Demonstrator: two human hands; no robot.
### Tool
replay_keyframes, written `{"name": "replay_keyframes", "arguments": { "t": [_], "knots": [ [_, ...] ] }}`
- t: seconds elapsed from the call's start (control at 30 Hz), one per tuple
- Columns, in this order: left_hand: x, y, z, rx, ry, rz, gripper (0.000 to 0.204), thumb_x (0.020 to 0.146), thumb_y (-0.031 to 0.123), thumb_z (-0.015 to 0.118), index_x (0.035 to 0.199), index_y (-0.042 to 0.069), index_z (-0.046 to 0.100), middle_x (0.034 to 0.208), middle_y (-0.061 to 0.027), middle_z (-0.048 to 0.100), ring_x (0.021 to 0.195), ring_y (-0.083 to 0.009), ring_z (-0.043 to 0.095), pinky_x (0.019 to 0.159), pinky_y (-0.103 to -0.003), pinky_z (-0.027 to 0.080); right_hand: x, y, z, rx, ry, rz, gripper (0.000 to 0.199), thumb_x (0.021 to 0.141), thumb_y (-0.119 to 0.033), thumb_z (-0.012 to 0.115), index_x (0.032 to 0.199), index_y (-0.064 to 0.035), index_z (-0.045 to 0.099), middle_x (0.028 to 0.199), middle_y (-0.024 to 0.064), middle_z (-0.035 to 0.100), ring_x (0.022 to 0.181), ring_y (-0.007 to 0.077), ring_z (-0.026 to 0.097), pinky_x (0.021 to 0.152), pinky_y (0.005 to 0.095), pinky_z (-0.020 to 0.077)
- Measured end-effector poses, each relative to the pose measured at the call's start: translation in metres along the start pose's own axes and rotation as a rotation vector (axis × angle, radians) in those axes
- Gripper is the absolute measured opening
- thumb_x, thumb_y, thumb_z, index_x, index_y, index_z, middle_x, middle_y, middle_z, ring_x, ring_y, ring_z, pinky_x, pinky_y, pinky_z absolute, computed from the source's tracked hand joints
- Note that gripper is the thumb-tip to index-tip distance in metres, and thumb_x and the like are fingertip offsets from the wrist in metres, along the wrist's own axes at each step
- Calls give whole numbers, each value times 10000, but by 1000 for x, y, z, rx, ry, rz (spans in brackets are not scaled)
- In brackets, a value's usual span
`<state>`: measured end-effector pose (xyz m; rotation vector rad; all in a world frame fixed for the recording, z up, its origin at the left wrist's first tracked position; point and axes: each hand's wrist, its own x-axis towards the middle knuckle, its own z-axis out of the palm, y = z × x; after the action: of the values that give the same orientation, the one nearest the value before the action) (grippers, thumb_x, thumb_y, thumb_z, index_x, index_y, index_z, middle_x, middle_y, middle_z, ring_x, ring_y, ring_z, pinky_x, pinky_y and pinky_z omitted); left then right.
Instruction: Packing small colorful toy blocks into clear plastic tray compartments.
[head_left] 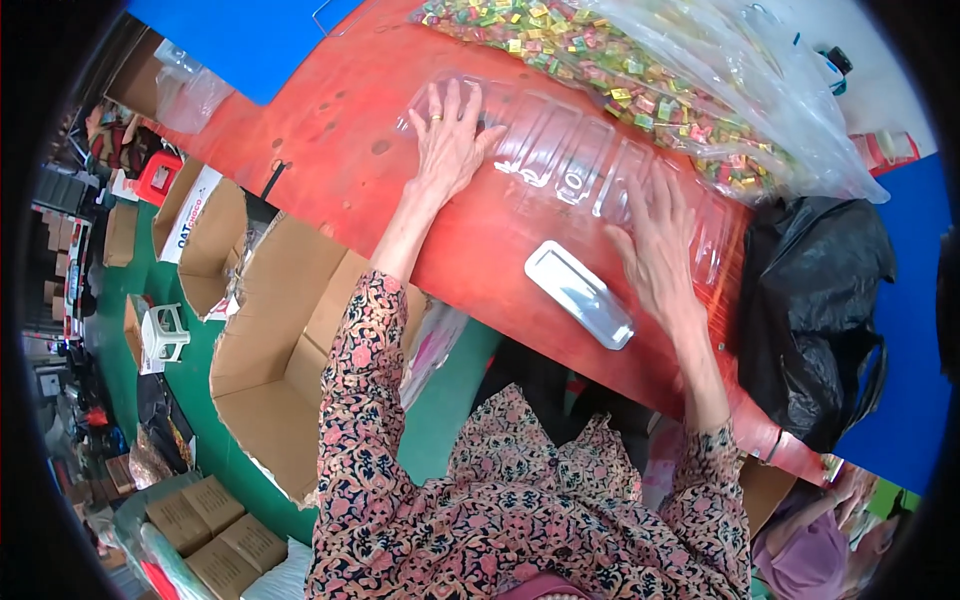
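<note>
One left hand point(448, 150): fingers spread wide, lay over left end of clear plastic container row point(565, 150)
Right hand point(657, 245): fingers apart, over right part
Row: lay on red table point(330, 150), under and between hands

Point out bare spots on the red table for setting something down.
Bare: the red table between the blue panel and left hand; also between the left forearm and shiny oblong item. Crowded: the far side, with small wrapped pieces and clear plastic; the right, with the black bag.
</note>
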<state>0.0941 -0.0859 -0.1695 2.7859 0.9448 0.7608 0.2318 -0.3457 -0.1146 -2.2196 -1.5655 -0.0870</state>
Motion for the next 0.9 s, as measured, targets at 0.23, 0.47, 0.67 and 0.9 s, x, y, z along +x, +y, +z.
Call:
{"name": "replay_keyframes", "arguments": {
  "t": [0.23,0.47,0.67,0.9],
  "knots": [
    [3,1,11,65,-64,-22,652,889,491,474,1378,76,360,1447,-225,257,1353,-459,137,998,-706,106,60,18,51,-55,-112,-220,613,916,-431,448,1402,-86,307,1496,190,148,1357,453,131,1042,650,142],
    [0,-8,13,48,-84,-34,641,879,499,484,1355,77,400,1455,-213,244,1348,-456,154,997,-709,98,76,3,78,-108,-180,-285,604,913,-446,436,1382,-80,335,1475,193,202,1361,425,155,1024,673,169],
    [4,-20,5,82,-173,-27,648,893,517,439,1387,105,366,1480,-169,227,1377,-399,131,1015,-693,109,86,-8,81,-75,-252,-250,611,930,-447,399,1414,-94,282,1492,177,175,1371,407,142,1032,659,157],
    [9,-33,7,60,-166,-24,646,881,502,469,1369,87,385,1475,-169,230,1364,-427,143,1013,-693,100,100,-15,95,-95,-185,-318,639,912,-471,421,1389,-61,310,1470,198,213,1351,430,182,1044,644,164]
  ]
}}
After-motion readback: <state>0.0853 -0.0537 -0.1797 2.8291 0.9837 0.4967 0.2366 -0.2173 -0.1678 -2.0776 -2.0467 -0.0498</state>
